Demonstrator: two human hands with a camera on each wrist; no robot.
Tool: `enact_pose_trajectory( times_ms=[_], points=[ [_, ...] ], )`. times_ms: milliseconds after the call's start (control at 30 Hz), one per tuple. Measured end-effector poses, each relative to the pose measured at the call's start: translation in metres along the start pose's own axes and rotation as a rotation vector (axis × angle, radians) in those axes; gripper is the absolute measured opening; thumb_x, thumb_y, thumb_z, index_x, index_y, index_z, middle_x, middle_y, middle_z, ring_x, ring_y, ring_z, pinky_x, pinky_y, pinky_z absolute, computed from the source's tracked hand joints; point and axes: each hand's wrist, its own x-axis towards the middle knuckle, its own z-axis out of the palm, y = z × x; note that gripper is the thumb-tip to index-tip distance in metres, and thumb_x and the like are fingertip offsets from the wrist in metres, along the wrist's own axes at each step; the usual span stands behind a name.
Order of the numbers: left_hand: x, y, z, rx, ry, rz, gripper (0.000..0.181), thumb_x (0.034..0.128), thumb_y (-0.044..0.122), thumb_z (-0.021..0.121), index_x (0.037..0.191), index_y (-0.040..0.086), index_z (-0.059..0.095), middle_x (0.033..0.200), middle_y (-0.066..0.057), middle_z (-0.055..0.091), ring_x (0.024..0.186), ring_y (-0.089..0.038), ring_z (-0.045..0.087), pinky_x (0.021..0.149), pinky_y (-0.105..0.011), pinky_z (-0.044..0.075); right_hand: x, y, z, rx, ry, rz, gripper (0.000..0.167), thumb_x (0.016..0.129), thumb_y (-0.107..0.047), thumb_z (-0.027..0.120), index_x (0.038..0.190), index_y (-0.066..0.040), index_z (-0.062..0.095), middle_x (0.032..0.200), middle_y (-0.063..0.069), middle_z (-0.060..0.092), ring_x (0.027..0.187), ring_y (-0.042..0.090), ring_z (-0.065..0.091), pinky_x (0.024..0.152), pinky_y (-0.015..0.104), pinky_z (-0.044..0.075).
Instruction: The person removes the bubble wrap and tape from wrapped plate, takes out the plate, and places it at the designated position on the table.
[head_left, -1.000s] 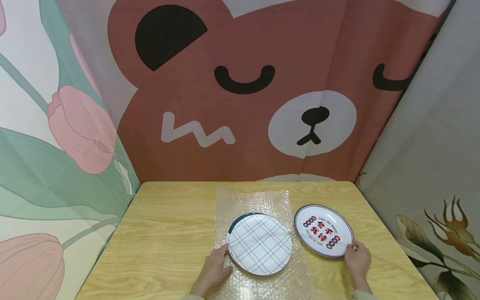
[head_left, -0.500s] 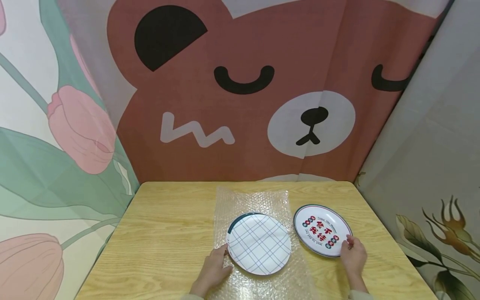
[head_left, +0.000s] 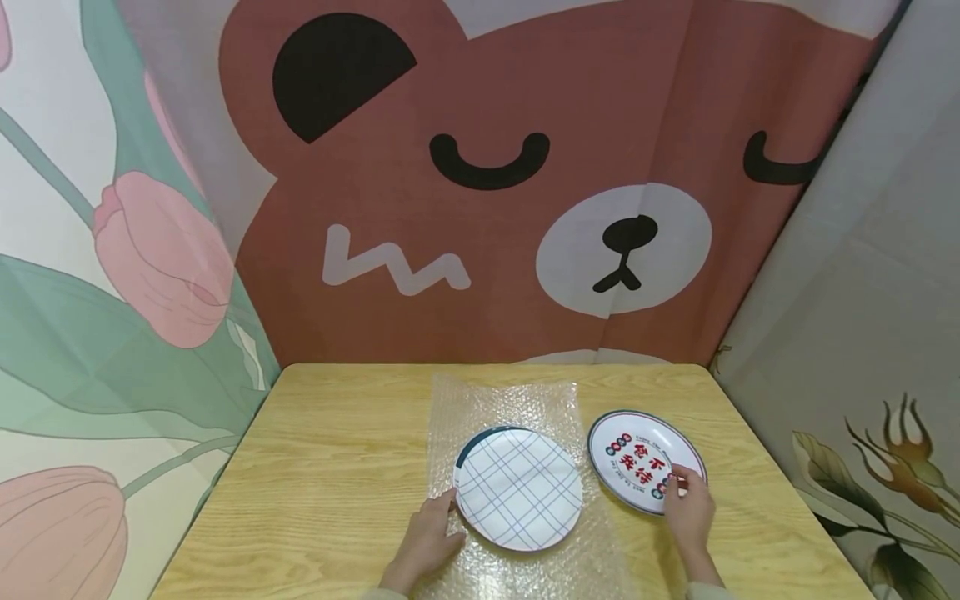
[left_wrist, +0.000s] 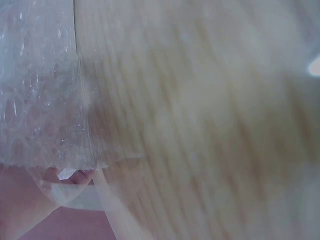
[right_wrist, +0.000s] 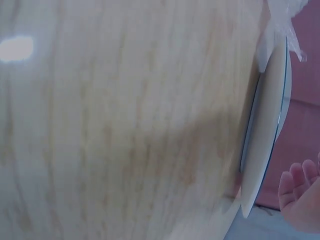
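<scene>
A white plate with a blue check pattern (head_left: 519, 490) lies on a sheet of bubble wrap (head_left: 506, 400), with a dark green arc along its upper left edge. My left hand (head_left: 423, 537) touches its left rim, thumb spread below. In the left wrist view, that hand (left_wrist: 30, 205) is only partly visible beside the bubble wrap. To the right is a white plate with red characters (head_left: 641, 458) and a dark rim, seen edge-on in the right wrist view. My right hand (head_left: 690, 504) hovers over its lower right part, fingers loosely bent and apparently holding nothing.
The plates stand on a light wooden table (head_left: 322, 467). Behind it hangs a cloth with a brown bear (head_left: 390, 325). Flower-patterned cloths close off the left and right sides. The bubble wrap runs towards the front edge of the view.
My right hand has let go of the right rim of the plate with red characters and moved left over its lower right part. The left hand has stayed put.
</scene>
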Motion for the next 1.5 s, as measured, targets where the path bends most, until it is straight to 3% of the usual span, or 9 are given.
enact_pose_trajectory(
  times_ms=[367, 767, 1067, 1267, 1500],
  points=[
    [0.0, 0.001, 0.0, -0.004, -0.01, -0.009, 0.057, 0.0682, 0.014, 0.07, 0.119, 0.001, 0.049, 0.104, -0.01, 0.06, 0.096, -0.032, 0.052, 0.08, -0.049, 0.042, -0.005, -0.003, 0.017, 0.035, -0.003, -0.136, 0.018, 0.076, 0.011, 0.056, 0.093, 0.009, 0.06, 0.084, 0.021, 0.061, 0.066, 0.015, 0.05, 0.055, 0.01, 0.036],
    [0.0, -0.001, 0.001, 0.003, -0.011, -0.008, 0.059, 0.0697, 0.015, 0.069, 0.122, -0.001, 0.047, 0.104, -0.01, 0.06, 0.096, -0.032, 0.051, 0.08, -0.048, 0.042, -0.016, -0.019, 0.03, 0.074, -0.082, -0.21, 0.019, 0.075, 0.009, 0.056, 0.093, 0.008, 0.061, 0.08, 0.017, 0.062, 0.065, 0.017, 0.054, 0.053, 0.021, 0.044],
    [-0.001, -0.001, 0.0, -0.002, -0.006, -0.001, 0.058, 0.0696, 0.014, 0.069, 0.121, -0.001, 0.047, 0.105, -0.01, 0.06, 0.098, -0.032, 0.051, 0.081, -0.05, 0.04, -0.02, -0.027, 0.034, 0.12, -0.236, -0.232, 0.019, 0.075, 0.009, 0.057, 0.093, 0.009, 0.059, 0.079, 0.016, 0.062, 0.063, 0.016, 0.056, 0.054, 0.023, 0.048],
    [-0.002, 0.0, 0.0, -0.002, 0.005, 0.007, 0.059, 0.0693, 0.014, 0.068, 0.122, -0.002, 0.047, 0.105, -0.01, 0.06, 0.097, -0.032, 0.051, 0.081, -0.049, 0.041, -0.024, -0.03, 0.038, 0.13, -0.351, -0.186, 0.018, 0.077, 0.006, 0.058, 0.095, 0.008, 0.059, 0.08, 0.013, 0.061, 0.065, 0.015, 0.054, 0.056, 0.023, 0.048],
    [-0.001, -0.002, 0.001, -0.01, 0.008, 0.008, 0.058, 0.0695, 0.014, 0.067, 0.122, -0.002, 0.047, 0.105, -0.011, 0.06, 0.099, -0.033, 0.051, 0.082, -0.05, 0.04, -0.027, -0.039, 0.038, 0.159, -0.425, -0.164, 0.02, 0.078, 0.008, 0.056, 0.098, 0.01, 0.056, 0.08, 0.013, 0.06, 0.067, 0.02, 0.055, 0.058, 0.024, 0.048]
  ],
)
